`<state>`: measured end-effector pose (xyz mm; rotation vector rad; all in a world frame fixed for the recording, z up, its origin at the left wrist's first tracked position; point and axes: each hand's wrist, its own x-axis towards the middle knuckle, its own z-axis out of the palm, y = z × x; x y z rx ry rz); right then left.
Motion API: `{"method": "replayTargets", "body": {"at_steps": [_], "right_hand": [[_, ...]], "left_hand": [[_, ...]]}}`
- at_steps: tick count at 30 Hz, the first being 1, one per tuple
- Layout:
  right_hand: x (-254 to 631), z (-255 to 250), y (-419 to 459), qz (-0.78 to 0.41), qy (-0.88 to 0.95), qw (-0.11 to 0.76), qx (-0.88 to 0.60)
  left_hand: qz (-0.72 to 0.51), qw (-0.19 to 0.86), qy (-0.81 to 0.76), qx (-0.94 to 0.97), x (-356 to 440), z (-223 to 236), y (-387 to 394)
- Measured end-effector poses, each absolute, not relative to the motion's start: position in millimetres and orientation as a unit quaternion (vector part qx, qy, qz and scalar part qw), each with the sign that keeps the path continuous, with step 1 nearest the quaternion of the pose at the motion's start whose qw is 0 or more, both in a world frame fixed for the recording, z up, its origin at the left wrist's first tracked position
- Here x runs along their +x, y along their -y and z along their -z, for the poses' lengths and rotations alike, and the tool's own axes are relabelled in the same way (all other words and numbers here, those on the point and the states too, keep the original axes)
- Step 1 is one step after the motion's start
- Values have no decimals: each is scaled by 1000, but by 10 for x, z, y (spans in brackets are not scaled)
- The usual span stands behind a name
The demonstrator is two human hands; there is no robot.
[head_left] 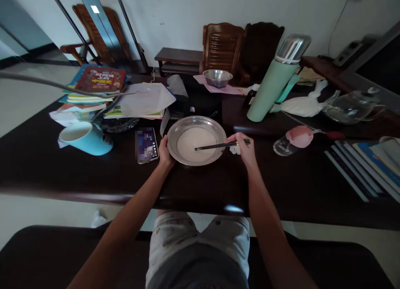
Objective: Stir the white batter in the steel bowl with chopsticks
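Observation:
A wide, shallow metal bowl (221,133) sits on the dark table in front of me, with a pale whitish liquid or batter (196,139) in it. My left hand (165,153) is closed on the bowl's left rim. Black chopsticks (215,146) are gripped in my right hand (245,148) at the bowl's right side, and their tips reach into the pale mixture near its middle. Whether there is one stick or a pair held together is hard to tell. A crumpled white tissue (234,150) lies beside the bowl, partly behind my right fingers.
Left of the bowl are a phone (147,145), a blue cup (87,138) and stacked books and papers (103,83). Behind it is a smaller metal bowl (218,77). To the right are a tall green thermos (271,87), glass teapot (350,108), pink-topped clear container (292,141) and books (365,168).

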<state>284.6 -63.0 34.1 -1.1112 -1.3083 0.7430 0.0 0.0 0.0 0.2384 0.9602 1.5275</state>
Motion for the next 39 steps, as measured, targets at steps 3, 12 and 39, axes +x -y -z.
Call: {"method": "replayTargets", "body": {"at_steps": [3,12,39], "right_hand": [[2783,-351,651,-296,638,537,-465],[2852,-345,630,-311,538,606,-496],[2827,-419,679,-325,537,600,-496]], "left_hand": [[-660,623,-403,115,-12,12,-7],[-665,613,-408,125,-17,57,-14],[-661,603,-422,142,-25,66,-22]]}}
